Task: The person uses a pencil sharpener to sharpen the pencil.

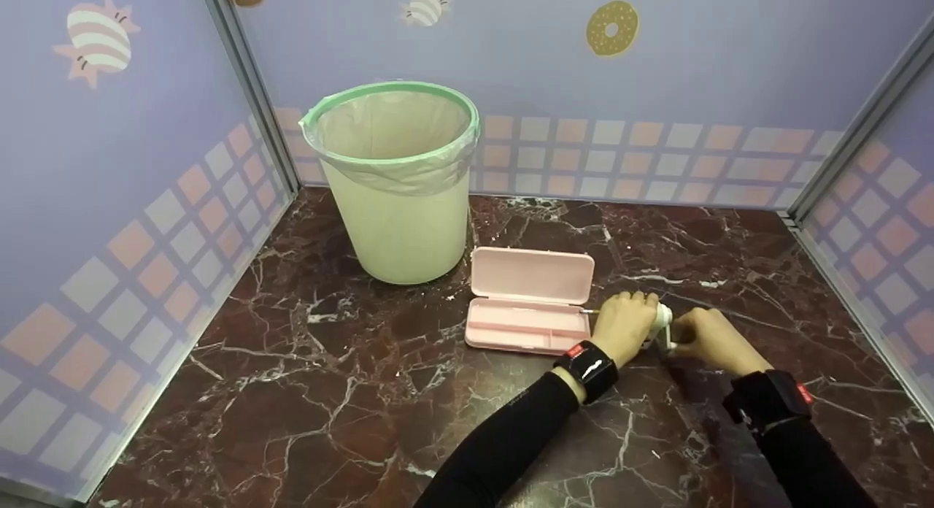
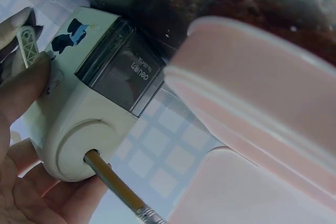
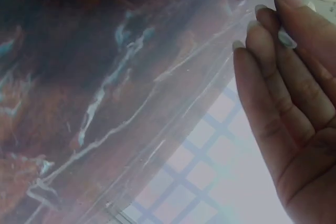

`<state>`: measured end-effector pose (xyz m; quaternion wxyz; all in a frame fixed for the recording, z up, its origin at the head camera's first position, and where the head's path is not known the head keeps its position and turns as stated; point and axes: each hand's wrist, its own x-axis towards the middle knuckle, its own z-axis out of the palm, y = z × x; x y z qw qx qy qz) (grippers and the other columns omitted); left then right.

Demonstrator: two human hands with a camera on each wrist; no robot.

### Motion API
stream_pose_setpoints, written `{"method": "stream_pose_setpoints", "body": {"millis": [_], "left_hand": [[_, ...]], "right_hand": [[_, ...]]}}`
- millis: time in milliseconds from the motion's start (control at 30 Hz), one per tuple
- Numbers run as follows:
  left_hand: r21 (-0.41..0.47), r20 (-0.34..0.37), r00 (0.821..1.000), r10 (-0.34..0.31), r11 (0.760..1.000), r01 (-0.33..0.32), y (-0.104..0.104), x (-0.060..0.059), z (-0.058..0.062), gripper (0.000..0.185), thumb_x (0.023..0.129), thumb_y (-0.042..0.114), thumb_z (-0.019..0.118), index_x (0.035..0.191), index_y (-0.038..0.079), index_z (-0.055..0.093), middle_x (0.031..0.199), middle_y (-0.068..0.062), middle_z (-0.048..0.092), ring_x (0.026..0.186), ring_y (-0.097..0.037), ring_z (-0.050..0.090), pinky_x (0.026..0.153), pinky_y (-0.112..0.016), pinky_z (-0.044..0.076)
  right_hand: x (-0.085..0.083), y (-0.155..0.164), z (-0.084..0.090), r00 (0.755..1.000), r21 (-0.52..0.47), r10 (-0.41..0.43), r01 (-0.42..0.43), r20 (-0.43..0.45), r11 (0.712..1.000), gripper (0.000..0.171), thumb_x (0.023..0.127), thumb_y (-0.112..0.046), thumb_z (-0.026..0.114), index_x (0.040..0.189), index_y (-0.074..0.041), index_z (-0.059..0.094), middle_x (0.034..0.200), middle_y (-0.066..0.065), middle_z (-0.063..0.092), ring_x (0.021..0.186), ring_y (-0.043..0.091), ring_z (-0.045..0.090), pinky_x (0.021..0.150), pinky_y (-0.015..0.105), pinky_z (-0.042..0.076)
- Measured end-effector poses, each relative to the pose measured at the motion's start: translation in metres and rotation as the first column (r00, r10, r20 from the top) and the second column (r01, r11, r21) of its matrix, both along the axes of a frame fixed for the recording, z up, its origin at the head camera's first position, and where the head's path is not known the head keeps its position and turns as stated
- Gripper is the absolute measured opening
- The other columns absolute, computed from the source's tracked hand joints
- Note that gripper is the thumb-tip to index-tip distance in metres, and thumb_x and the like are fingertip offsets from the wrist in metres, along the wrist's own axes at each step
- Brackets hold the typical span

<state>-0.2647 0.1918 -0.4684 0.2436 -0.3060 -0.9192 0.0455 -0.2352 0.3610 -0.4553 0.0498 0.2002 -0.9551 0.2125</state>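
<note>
We see the pencil [image 2: 118, 184] seated point-first in the hole of the white pencil sharpener [image 2: 94, 106], with its metal ferrule outside. The left hand [image 1: 626, 327] is wrapped round the sharpener body, and the right hand [image 1: 719, 340] pinches the crank [image 2: 27, 45] at the far end from the pencil. The sharpener sits just right of the pink pencil case [image 1: 533, 274], whose lid is folded back, and the pencil's free end reaches to the case's right edge. We cannot tell whether the sharpener's base rests on the tabletop [image 1: 365, 420].

We judge the step in hand to be sharpening: 1 hand steadies the body while the other works the crank. The next move calls, in our view, for even turns with a firm left-hand grip, and enough push on the pencil to stop it backing out.

For writing, we read "deli" upside down on the sharpener's dark, see-through shavings drawer [image 2: 126, 69]. Beside it runs a smaller line that seems to begin "No."; we cannot read its digits surely. The 2 black wrist straps [image 1: 595, 373] each carry a red tag [image 1: 575, 350], too small to read. Faint lettering on the left sleeve [image 1: 503, 428] is also illegible.
</note>
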Motion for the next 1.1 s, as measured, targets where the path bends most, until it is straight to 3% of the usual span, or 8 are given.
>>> {"method": "stream_pose_setpoints", "body": {"millis": [233, 433, 633, 800, 933, 1100], "left_hand": [[-0.010, -0.016, 0.999, 0.033, 0.999, -0.033, 0.002, 0.003, 0.001, 0.028, 0.086, 0.030, 0.066, 0.114, 0.025, 0.067, 0.100, 0.013, 0.070, 0.082, -0.005, 0.064, 0.068, -0.017, 0.049], [-0.012, 0.001, 0.999, 0.041, 0.999, -0.041, 0.003, 0.004, 0.002, 0.022, 0.089, 0.028, 0.062, 0.111, 0.026, 0.066, 0.097, 0.013, 0.069, 0.082, -0.005, 0.064, 0.068, -0.017, 0.050], [-0.012, -0.017, 1.000, 0.007, 1.000, -0.007, 0.003, 0.002, 0.004, 0.021, 0.090, 0.028, 0.062, 0.110, 0.025, 0.068, 0.095, 0.013, 0.069, 0.079, -0.005, 0.064, 0.065, -0.017, 0.049], [-0.011, -0.004, 1.000, -0.028, 1.000, 0.028, 0.001, -0.001, 0.004, 0.025, 0.093, 0.027, 0.058, 0.115, 0.025, 0.069, 0.098, 0.012, 0.071, 0.080, -0.006, 0.065, 0.066, -0.017, 0.051], [-0.003, 0.012, 0.999, -0.048, 0.999, 0.048, 0.000, -0.003, 0.005, 0.026, 0.093, 0.026, 0.058, 0.117, 0.025, 0.068, 0.100, 0.012, 0.070, 0.081, -0.006, 0.066, 0.067, -0.017, 0.052], [0.016, 0.018, 0.998, -0.067, 0.998, 0.066, -0.002, -0.005, 0.003, 0.027, 0.092, 0.026, 0.058, 0.117, 0.025, 0.068, 0.100, 0.012, 0.071, 0.082, -0.006, 0.066, 0.067, -0.019, 0.054]], "right_hand": [[0.010, -0.002, 0.010, 0.999, -0.017, -0.030, 0.030, -0.017, 0.999, 0.025, 0.067, 0.001, 0.080, 0.062, -0.013, 0.060, 0.058, -0.007, 0.056, 0.052, 0.001, 0.041, 0.052, 0.022, 0.037], [0.014, 0.000, 0.024, 0.997, -0.027, -0.067, 0.067, -0.022, 0.997, 0.018, 0.072, -0.002, 0.081, 0.067, -0.011, 0.066, 0.062, -0.002, 0.065, 0.054, 0.000, 0.050, 0.052, 0.022, 0.042], [0.015, 0.000, 0.033, 0.988, -0.134, -0.156, 0.157, 0.018, 0.978, 0.013, 0.075, -0.002, 0.078, 0.070, -0.010, 0.069, 0.065, 0.004, 0.068, 0.052, 0.004, 0.052, 0.048, 0.023, 0.043], [0.012, -0.002, 0.034, 0.976, -0.159, -0.200, 0.185, -0.085, 0.970, 0.011, 0.073, 0.000, 0.079, 0.072, -0.008, 0.071, 0.066, 0.005, 0.069, 0.053, 0.002, 0.051, 0.050, 0.021, 0.042], [0.008, -0.005, 0.033, 0.951, -0.178, -0.238, 0.204, -0.199, 0.963, 0.012, 0.071, 0.003, 0.080, 0.072, -0.007, 0.072, 0.069, 0.008, 0.072, 0.057, 0.000, 0.053, 0.053, 0.018, 0.041], [0.003, -0.011, 0.031, 0.918, -0.181, -0.299, 0.258, -0.260, 0.949, 0.013, 0.069, 0.006, 0.080, 0.072, -0.004, 0.072, 0.072, 0.014, 0.073, 0.060, 0.017, 0.062, 0.055, 0.022, 0.043]]}}
